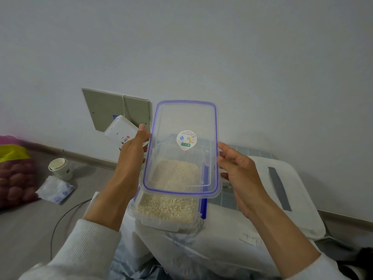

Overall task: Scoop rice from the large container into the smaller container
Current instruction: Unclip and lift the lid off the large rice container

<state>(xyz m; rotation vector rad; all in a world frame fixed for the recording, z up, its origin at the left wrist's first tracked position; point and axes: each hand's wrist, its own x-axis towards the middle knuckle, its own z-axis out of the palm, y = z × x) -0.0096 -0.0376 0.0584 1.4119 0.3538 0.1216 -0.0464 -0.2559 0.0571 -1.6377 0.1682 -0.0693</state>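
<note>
Left hand and right hand grip the clear lid – above the rice-filled container

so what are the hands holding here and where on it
Both hands hold the clear lid by its long edges: left hand on the left edge, right hand on the right, above the small rice container.
</note>
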